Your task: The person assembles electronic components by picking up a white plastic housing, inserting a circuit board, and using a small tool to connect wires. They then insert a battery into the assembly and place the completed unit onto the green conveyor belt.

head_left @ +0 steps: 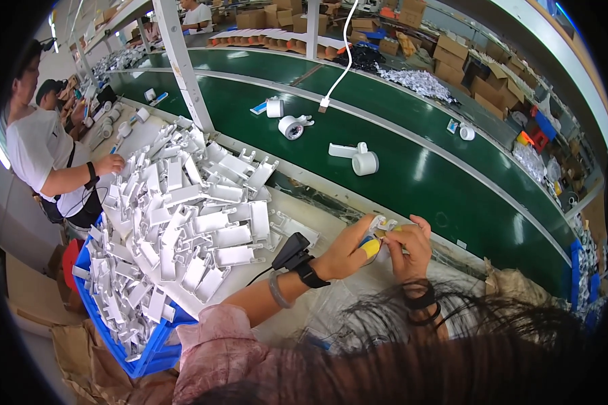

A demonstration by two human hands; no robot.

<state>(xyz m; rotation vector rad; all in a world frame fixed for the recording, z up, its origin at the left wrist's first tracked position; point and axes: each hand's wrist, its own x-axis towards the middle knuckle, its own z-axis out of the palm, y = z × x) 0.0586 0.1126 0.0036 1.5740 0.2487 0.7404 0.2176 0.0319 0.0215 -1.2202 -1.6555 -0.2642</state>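
Observation:
Over the near edge of the bench, my left hand (pixel 350 251) grips a small white plastic part (pixel 384 223). Something yellow wraps the left thumb, and a bit of blue shows beside it. My right hand (pixel 410 248) meets it from the right, fingertips pinched at the part; whatever lies between them is too small to make out. Left of my hands, white plastic housings (pixel 230 236) are heaped on the bench. A black device (pixel 292 252) with a cable sits by my left wrist.
A blue crate (pixel 138 364) full of white housings stands at the bench's left end. Beyond runs a green conveyor (pixel 425 189) carrying white round-headed units (pixel 365 162). A white cable (pixel 341 74) hangs above it. A co-worker (pixel 47 148) reaches toward the heap's far end.

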